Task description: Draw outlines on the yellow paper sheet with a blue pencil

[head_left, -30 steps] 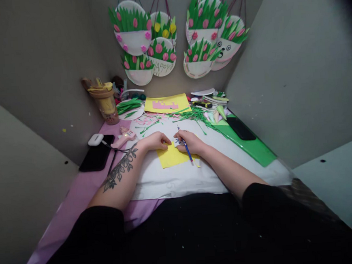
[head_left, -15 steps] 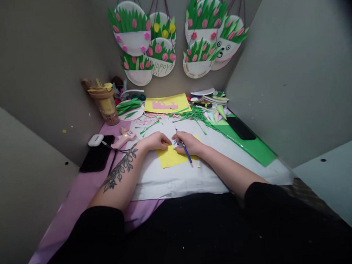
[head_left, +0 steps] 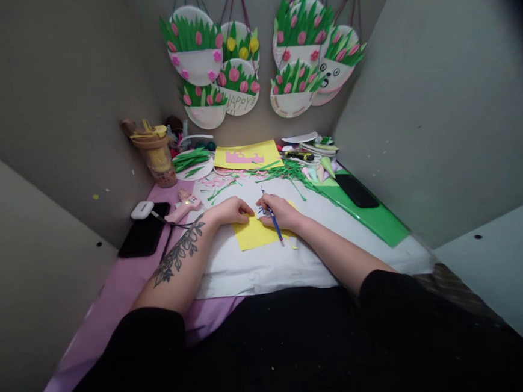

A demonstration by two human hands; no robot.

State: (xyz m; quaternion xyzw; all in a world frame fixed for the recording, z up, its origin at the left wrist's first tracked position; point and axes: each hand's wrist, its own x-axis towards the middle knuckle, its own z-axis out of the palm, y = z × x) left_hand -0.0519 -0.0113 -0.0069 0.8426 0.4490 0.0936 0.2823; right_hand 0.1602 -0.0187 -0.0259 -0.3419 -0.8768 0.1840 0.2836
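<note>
A blue pencil [head_left: 276, 226] with a reddish end is held in my right hand [head_left: 283, 211], slanted across the fingers. Under that hand lies a yellow sheet of paper [head_left: 253, 237] on a white covering. Close to the right fingertips is a small white piece with dark blue marks [head_left: 261, 211], partly hidden by the hand. My left hand [head_left: 235, 210] is closed, its curled fingertips on the upper left edge of the yellow paper. Whether those fingers also touch the white piece is unclear.
Behind the hands lie green paper strips [head_left: 287, 171], pink scraps [head_left: 217, 180] and another yellow sheet [head_left: 246, 152]. A pink glue gun [head_left: 183, 209] and a black phone [head_left: 144, 230] lie left; another phone [head_left: 356, 190] rests on a green folder [head_left: 382, 229]. Paper-plate crafts [head_left: 199, 65] hang behind.
The pencil has tilted slightly, its reddish end shifting a little left. Both hands stay nearly in place on the yellow paper. The whole view has shifted slightly.
</note>
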